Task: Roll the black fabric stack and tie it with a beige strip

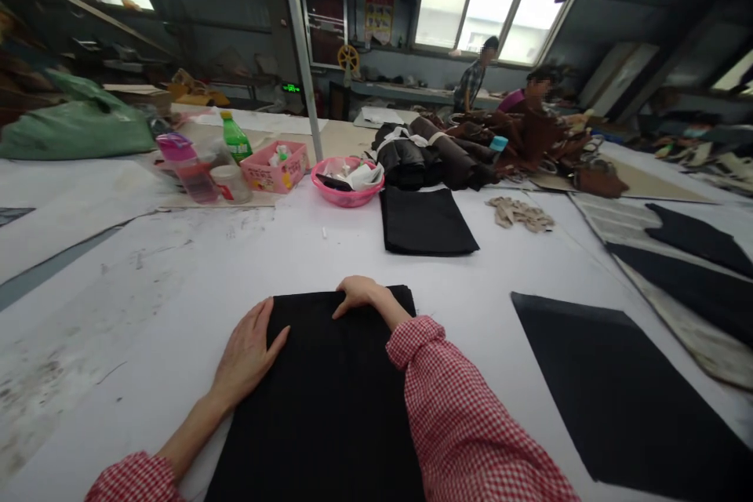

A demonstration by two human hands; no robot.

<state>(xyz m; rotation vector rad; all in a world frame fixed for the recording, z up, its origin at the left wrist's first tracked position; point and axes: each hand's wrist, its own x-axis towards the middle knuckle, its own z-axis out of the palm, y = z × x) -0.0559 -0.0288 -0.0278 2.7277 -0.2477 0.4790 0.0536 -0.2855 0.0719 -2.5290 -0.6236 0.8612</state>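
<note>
A stack of black fabric [329,400] lies on the white table directly in front of me, running off the bottom of the view. My left hand [250,353] rests along its left edge, fingers stretched out and thumb apart on top of the cloth. At the far edge, my right hand [360,294] is set with its thumb on the fabric and its fingers reaching over the edge, spread from the thumb. The tips of those fingers are partly hidden. Beyond it lies a smaller folded black stack [429,223].
Black pieces [629,392] lie to the right. Behind are a pink basin [348,196], a pink box [276,169], a green bottle [236,139], a purple-lidded jug [188,172], beige scraps [521,214] and dark rolls [405,161]. A metal pole [301,47] rises there. Two people are farther back.
</note>
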